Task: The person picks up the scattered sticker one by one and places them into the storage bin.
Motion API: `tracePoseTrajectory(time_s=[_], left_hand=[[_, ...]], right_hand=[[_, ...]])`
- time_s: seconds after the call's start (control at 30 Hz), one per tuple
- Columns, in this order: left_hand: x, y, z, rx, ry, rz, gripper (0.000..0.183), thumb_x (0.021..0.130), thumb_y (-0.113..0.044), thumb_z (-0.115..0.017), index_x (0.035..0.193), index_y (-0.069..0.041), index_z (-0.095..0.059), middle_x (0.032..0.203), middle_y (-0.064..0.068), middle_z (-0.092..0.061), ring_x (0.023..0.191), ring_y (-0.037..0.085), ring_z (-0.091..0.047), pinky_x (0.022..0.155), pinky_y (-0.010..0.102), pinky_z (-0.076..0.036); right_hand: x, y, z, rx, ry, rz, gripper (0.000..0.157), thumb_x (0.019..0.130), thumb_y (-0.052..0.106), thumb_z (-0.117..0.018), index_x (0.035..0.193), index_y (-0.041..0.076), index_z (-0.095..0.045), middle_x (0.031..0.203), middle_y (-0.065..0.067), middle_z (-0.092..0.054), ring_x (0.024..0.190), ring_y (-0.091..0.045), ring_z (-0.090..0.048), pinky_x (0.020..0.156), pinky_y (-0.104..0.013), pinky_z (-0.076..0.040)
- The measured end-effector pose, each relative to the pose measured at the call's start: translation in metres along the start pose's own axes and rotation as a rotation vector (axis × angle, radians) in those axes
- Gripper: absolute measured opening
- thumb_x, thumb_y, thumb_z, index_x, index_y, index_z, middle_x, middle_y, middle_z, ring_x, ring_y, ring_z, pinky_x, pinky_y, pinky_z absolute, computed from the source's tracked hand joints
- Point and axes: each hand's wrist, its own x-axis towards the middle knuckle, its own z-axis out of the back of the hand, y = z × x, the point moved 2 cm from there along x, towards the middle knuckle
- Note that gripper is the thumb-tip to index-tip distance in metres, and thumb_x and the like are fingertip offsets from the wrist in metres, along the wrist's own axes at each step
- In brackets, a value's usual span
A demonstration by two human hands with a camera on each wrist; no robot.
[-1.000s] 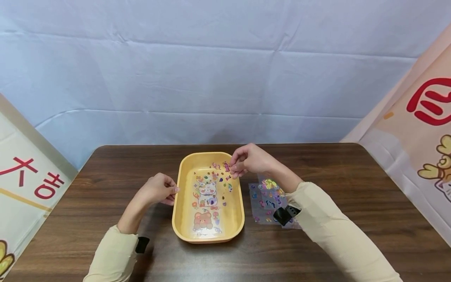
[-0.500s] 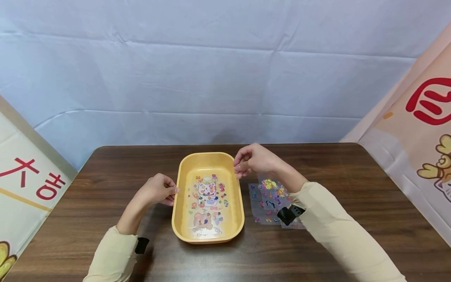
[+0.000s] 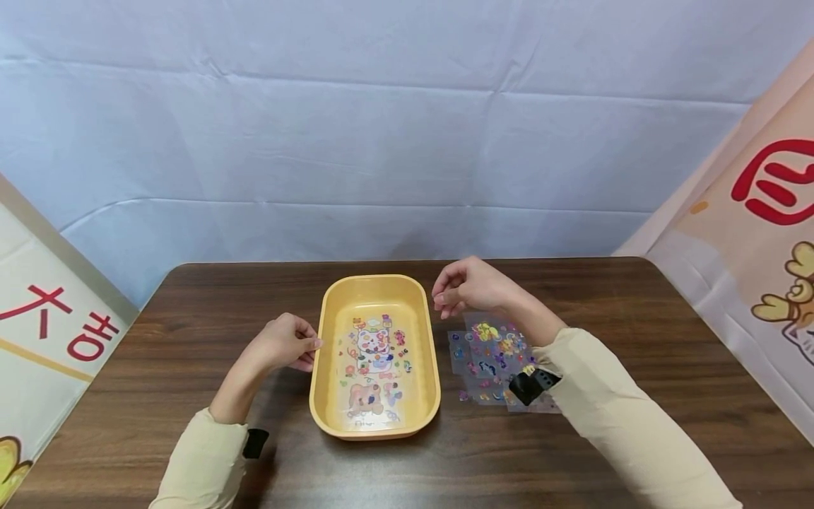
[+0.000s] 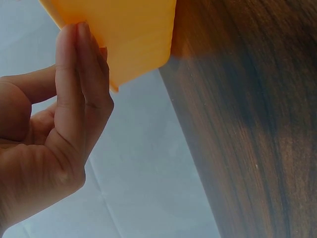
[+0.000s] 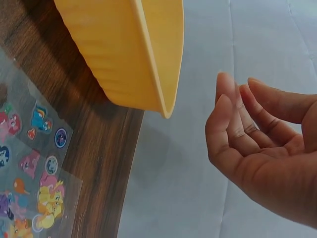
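Observation:
A yellow rectangular tray (image 3: 427, 396) stands on the table, longer from front to back. Clear sticker sheets (image 3: 375, 353) with bears and small coloured figures lie on its floor, overlapping one another. My left hand (image 3: 285, 342) pinches the tray's left rim, thumb on top and fingers outside and below; the left wrist view shows those fingertips against the yellow wall. Off the tray's far right side, in the air, hovers my right hand (image 3: 469, 286), fingers loosely curled, thumb apart from them and nothing held, as the right wrist view (image 5: 262, 134) confirms.
Right of the tray, under my right forearm, lie several more clear sticker sheets (image 3: 477, 367) with bright pony figures. The dark wooden table (image 3: 210, 311) ends at a pale cloth backdrop (image 3: 381, 141). Black straps (image 3: 533, 385) sit on both wrists.
My right hand has let go of a clear sticker sheet, which dropped onto the others in the tray. That hand has then drawn back to the right. My left hand stays at the rim.

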Motion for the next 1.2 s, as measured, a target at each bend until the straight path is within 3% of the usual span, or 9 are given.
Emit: tracePoseTrajectory(time_s=[0.27, 0.7, 1.2], left_hand=[[0.000, 0.000, 0.000, -0.009, 0.001, 0.004, 0.013, 0.090, 0.000, -0.054, 0.086, 0.011, -0.060, 0.070, 0.014, -0.060, 0.055, 0.016, -0.061, 0.058, 0.033, -0.057], [0.000, 0.000, 0.000, -0.011, 0.003, 0.004, 0.013, 0.091, -0.001, -0.054, 0.086, 0.011, -0.060, 0.070, 0.014, -0.060, 0.056, 0.015, -0.061, 0.059, 0.033, -0.057], [0.002, 0.003, 0.000, -0.010, 0.005, -0.009, 0.013, 0.090, 0.000, -0.054, 0.087, 0.011, -0.060, 0.070, 0.014, -0.060, 0.056, 0.016, -0.061, 0.060, 0.035, -0.057]], right_hand=[[-0.002, -0.007, 0.009, -0.047, -0.045, -0.034, 0.006, 0.087, -0.002, -0.057, 0.089, -0.006, -0.061, 0.080, -0.020, -0.063, 0.065, -0.024, -0.063, 0.064, -0.035, -0.056], [-0.009, -0.019, 0.022, -0.079, -0.089, -0.072, 0.009, 0.088, 0.001, -0.057, 0.092, -0.007, -0.061, 0.082, -0.018, -0.063, 0.073, -0.032, -0.063, 0.066, -0.035, -0.056], [-0.018, -0.029, 0.035, -0.080, -0.089, -0.104, 0.013, 0.087, 0.003, -0.060, 0.094, -0.009, -0.060, 0.082, -0.016, -0.063, 0.069, -0.022, -0.062, 0.066, -0.037, -0.055]])
